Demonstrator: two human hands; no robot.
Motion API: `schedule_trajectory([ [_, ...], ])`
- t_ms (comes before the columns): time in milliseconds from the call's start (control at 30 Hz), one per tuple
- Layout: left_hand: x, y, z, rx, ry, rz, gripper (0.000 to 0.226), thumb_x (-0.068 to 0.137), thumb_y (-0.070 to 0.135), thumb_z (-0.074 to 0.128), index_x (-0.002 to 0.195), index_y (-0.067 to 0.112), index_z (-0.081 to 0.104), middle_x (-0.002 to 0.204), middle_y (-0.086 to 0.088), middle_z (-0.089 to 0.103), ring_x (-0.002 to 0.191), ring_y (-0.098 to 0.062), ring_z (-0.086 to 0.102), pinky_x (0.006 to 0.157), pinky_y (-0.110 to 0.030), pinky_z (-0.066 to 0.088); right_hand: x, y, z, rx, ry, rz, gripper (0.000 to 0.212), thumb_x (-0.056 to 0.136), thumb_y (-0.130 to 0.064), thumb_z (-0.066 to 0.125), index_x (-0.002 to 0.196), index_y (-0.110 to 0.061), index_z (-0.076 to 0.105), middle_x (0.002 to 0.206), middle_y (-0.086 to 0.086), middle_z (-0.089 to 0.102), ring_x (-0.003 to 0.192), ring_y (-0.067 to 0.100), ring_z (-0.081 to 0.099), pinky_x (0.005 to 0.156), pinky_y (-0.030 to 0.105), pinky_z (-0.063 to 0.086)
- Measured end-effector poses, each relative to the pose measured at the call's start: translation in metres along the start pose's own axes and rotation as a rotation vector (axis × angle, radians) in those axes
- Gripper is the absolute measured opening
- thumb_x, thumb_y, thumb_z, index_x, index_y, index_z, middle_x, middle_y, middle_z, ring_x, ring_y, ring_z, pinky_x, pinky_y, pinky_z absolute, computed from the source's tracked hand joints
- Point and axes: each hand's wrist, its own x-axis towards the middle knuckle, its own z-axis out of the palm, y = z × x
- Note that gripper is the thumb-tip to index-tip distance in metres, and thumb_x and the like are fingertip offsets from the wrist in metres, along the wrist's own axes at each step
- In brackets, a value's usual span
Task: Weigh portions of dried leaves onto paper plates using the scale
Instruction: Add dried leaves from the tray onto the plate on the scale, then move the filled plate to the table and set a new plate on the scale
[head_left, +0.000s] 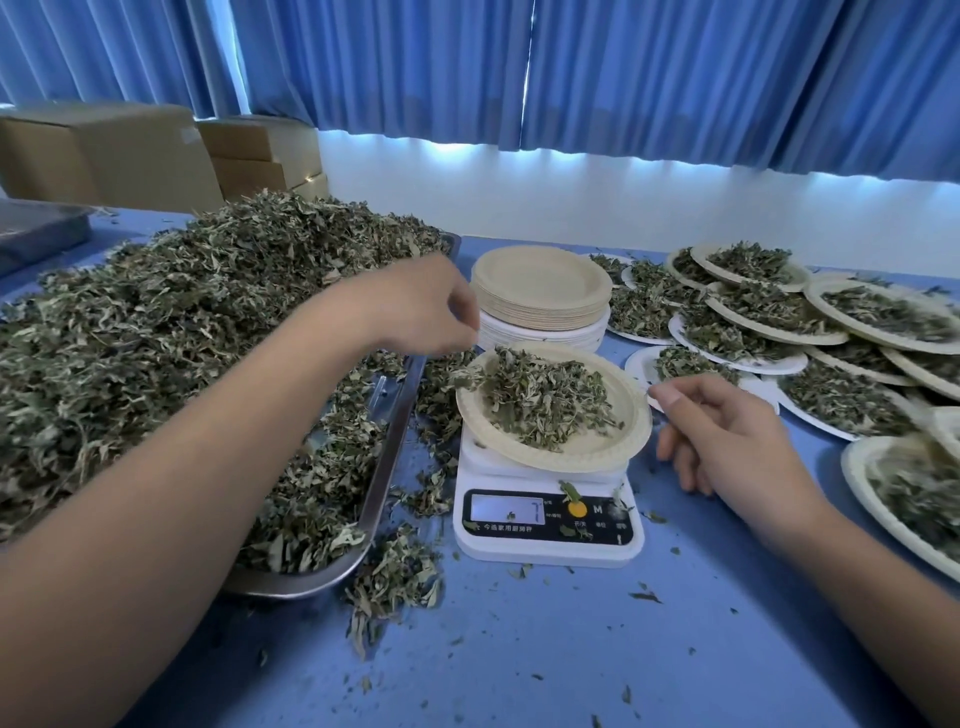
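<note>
**Trimming a Portion to Weight on the Kitchen Scale**

Nearest, on the blue table (519, 649): loose leaf crumbs, then the white kitchen scale (548, 540), flecked with stray bits around its display (508, 510). Digits too blurred to read surely. On its platform, tipped toward the camera, a tan paper plate (631, 441) bearing a mound of dried leaves (545, 400), a few spilling over the left rim.

Judged to be fine adjustment of the portion. Left hand (415, 306) poised over the plate's far-left edge, fingers bunched downward. Impossible to tell whether pinching leaves or clenched on nothing. Right hand (727, 431) beside the plate, slack and holding nothing, thumb reaching toward the rim, contact unclear.

Best done by adding or lifting off a few leaves at a time, then pausing for the reading to settle. Keep both hands, thumb included, off plate and platform while reading. Tuck the hanging leaves back inside the rim and brush the display clean.

To the left, a steel tray (384, 467) under a bulk heap (182, 322) of the same leaves, overflowing onto the table. Behind the scale, a stack of empty plates (540, 291), tan over white. To the right, many filled plates (831, 332), overlapping, each with its portion. Farthest, cardboard boxes (104, 156) and blue curtains (623, 78).
</note>
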Motion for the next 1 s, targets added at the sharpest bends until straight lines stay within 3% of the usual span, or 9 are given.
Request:
schedule_trajectory([
  [100,-0.001,0.005,0.015,0.045,-0.110,0.009,0.013,0.091,0.036,0.070,0.101,0.027,0.071,0.064,0.006,0.071,0.059,-0.005,0.067,0.060,-0.025,0.046,0.000,-0.002,0.004,0.090,-0.064,0.061,0.017,0.101,-0.033,0.062,0.113,-0.021,0.066,0.066,0.010,0.066,0.046,0.025,0.053,0.038,0.029,0.038],
  [300,-0.001,0.014,0.025,0.075,-0.040,-0.005,0.020,0.086,0.030,0.079,0.102,0.023,0.069,0.076,0.008,0.063,0.071,-0.012,0.063,0.081,-0.038,0.056,0.001,-0.007,0.009,0.203,-0.121,0.200,0.024,0.096,-0.018,0.070,0.119,-0.018,0.062,0.068,0.015,0.067,0.050,0.023,0.057,0.042,0.027,0.043],
  [433,-0.003,0.029,0.030,0.110,0.044,0.015,0.013,0.084,0.022,0.081,0.090,0.018,0.071,0.077,0.004,0.066,0.071,-0.012,0.063,0.075,-0.034,0.056,0.003,-0.013,0.007,0.231,-0.117,0.245,0.021,0.095,-0.004,0.066,0.116,-0.008,0.064,0.066,0.016,0.068,0.048,0.021,0.060,0.042,0.024,0.047],
  [567,-0.004,0.052,0.042,-0.007,0.098,0.093,0.015,0.089,0.010,0.067,0.089,0.022,0.076,0.074,0.010,0.068,0.067,-0.003,0.063,0.066,-0.021,0.052,0.004,-0.018,0.001,0.199,-0.066,0.253,0.017,0.093,0.002,0.062,0.107,-0.006,0.066,0.059,0.011,0.067,0.044,0.018,0.059,0.041,0.024,0.046],
  [733,-0.004,0.084,0.056,-0.340,0.430,0.355,0.012,0.094,0.019,0.067,0.084,0.023,0.072,0.074,0.016,0.065,0.072,-0.003,0.059,0.064,-0.009,0.040,0.011,-0.028,-0.030,0.222,-0.009,0.246,0.012,0.091,0.004,0.061,0.098,-0.002,0.069,0.055,0.009,0.061,0.042,0.018,0.056,0.040,0.025,0.045],
  [800,0.000,0.094,0.059,-0.384,0.634,0.413,0.010,0.094,0.020,0.065,0.087,0.025,0.069,0.084,0.016,0.062,0.081,-0.005,0.057,0.073,-0.012,0.040,0.013,-0.031,-0.044,0.222,0.008,0.244,0.013,0.090,0.004,0.062,0.100,-0.001,0.068,0.055,0.010,0.060,0.042,0.018,0.055,0.041,0.026,0.045],
  [867,0.011,0.105,0.062,-0.391,0.734,0.375,0.009,0.094,0.026,0.061,0.098,0.031,0.067,0.102,0.013,0.062,0.100,-0.005,0.056,0.088,-0.021,0.040,0.013,-0.031,-0.059,0.212,0.032,0.246,0.013,0.090,0.003,0.063,0.101,0.000,0.069,0.056,0.011,0.061,0.042,0.018,0.055,0.041,0.025,0.045],
  [933,0.026,0.117,0.068,-0.438,0.648,0.260,0.014,0.097,0.030,0.058,0.110,0.036,0.059,0.118,0.010,0.060,0.113,-0.007,0.052,0.095,-0.027,0.038,0.012,-0.030,-0.072,0.194,0.057,0.247,0.015,0.089,0.002,0.063,0.102,0.001,0.070,0.057,0.012,0.061,0.042,0.018,0.056,0.041,0.024,0.044],
  [1000,0.040,0.133,0.076,-0.581,0.466,0.136,0.013,0.099,0.030,0.058,0.111,0.033,0.058,0.118,0.010,0.061,0.114,-0.010,0.055,0.093,-0.030,0.041,0.010,-0.028,-0.086,0.176,0.089,0.243,0.017,0.088,0.002,0.063,0.104,0.001,0.069,0.057,0.012,0.062,0.042,0.019,0.056,0.041,0.024,0.044],
])
